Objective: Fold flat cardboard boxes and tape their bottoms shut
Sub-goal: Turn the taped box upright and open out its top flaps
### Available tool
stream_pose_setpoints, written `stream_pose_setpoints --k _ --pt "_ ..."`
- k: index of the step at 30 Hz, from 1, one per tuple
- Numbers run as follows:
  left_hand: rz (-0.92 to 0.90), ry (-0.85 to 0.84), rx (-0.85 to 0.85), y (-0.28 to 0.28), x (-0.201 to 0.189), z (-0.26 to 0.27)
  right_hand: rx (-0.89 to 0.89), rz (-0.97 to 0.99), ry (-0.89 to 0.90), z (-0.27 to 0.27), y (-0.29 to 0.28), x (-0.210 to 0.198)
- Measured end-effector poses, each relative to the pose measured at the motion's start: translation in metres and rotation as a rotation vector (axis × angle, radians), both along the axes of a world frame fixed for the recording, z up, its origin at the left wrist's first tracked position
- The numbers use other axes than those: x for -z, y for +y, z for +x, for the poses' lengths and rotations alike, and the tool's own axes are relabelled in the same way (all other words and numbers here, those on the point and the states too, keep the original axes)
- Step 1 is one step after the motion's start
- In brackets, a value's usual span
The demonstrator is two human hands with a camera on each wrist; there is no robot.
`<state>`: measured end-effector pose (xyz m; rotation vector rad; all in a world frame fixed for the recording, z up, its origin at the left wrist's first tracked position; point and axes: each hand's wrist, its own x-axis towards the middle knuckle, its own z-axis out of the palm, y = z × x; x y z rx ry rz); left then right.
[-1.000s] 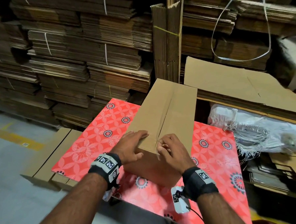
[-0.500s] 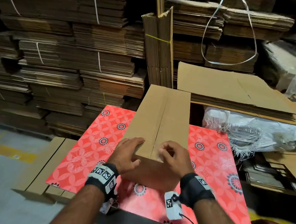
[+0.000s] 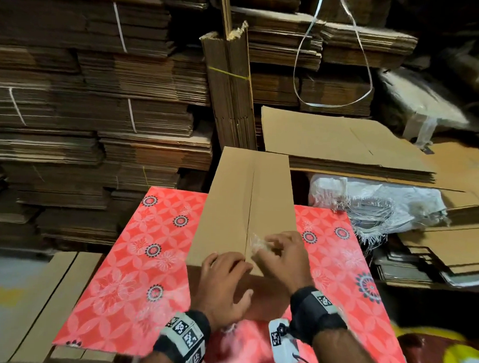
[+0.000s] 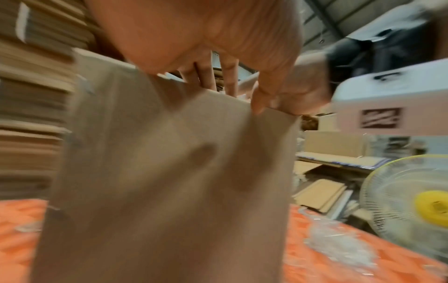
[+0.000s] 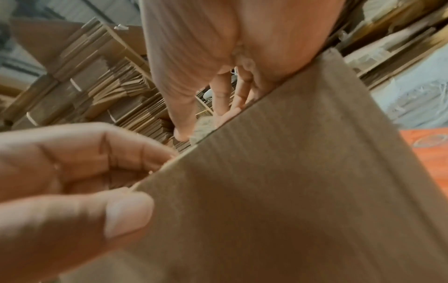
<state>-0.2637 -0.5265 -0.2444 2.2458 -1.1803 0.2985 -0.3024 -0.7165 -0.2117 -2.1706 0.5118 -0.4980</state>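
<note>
Plain brown corrugated box [image 3: 245, 204] on my red flowery counter [image 3: 134, 259], no print. Left hand [image 3: 224, 286] flat on its near edge, right hand [image 3: 280, 255] pinching crinkly clear tape [image 3: 257, 242] at the seam.

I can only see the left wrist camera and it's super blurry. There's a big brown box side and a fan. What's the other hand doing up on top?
Observer: In the head view, the right hand is on top of the cardboard box. Its grip seems to pinch a crumpled bit of clear tape right at the middle seam.
Child: Is the seam all taped up?
Observer: Not that I can see. Beyond the fingers, the seam runs bare to the box's far edge.
</note>
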Motion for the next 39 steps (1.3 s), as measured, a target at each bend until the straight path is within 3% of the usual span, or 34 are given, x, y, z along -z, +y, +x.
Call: stream_pose_setpoints --k 3,7,9,13,16,18,22,27,32,35,39 --pt "-0.034 -0.026 0.040 -0.010 0.006 -0.013 0.077 -0.086 0.028 -0.002 -0.001 -0.004" --pt "0.109 -0.067 0.125 -0.007 0.008 -0.002 0.146 -0.158 0.043 -0.004 -0.005 -0.014" --pt "0.070 -0.009 0.155 -0.001 0.003 0.010 0.210 0.009 0.007 -0.001 -0.008 -0.011" --pt "-0.035 0.110 0.098 0.030 -0.004 0.047 0.340 0.621 -0.146 0.008 0.000 -0.029" --pt "-0.066 0.120 0.011 0.060 -0.007 0.081 0.364 0.761 -0.118 0.019 0.007 -0.042" --pt "-0.043 0.104 -0.088 0.076 -0.013 0.098 0.328 0.601 -0.057 0.027 0.015 -0.041" --pt "0.119 0.076 -0.207 0.085 -0.028 0.094 0.100 0.089 0.094 0.047 0.051 -0.043" --pt "0.358 0.087 -0.239 0.077 -0.039 0.052 -0.154 -0.159 0.179 0.082 0.103 -0.035" --pt "0.469 0.151 -0.166 0.089 -0.045 0.057 -0.150 -0.311 0.224 0.103 0.116 -0.019" --pt "0.566 0.193 -0.054 0.107 -0.059 0.071 -0.040 -0.432 0.248 0.107 0.116 -0.017" --pt "0.631 0.273 0.106 0.148 -0.072 0.091 0.104 -0.452 0.222 0.108 0.119 -0.018"
